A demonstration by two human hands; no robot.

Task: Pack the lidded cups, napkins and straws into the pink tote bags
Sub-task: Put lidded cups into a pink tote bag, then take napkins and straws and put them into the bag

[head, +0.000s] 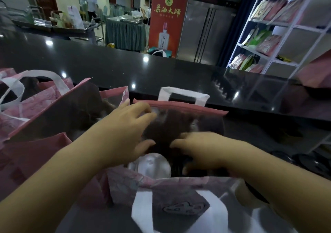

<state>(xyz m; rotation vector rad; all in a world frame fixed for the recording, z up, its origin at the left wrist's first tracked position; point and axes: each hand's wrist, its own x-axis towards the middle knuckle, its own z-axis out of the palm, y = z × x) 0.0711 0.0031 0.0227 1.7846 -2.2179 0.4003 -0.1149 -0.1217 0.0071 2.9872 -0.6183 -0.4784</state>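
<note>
Black polished stone tabletop (179, 75) carries everything I work over, with several pink non-woven tote bags standing on it. I see one pink tote bag with white strap handles (179, 107) directly below me, its mouth spread wide and its long axis running left to right; another pink tote bag (44, 107) stands just beside it on the left. Inside the open bag a clear domed cup lid (150, 164) shows low down, between my two wrists. My left hand (125, 130) reaches in over that lid, fingers spread loosely, the grip wide and closed on nothing. My right hand (202, 148) sits lower in the bag to the right; whether its grip holds anything I cannot tell. I judge the left hand nearer the cup.
</note>
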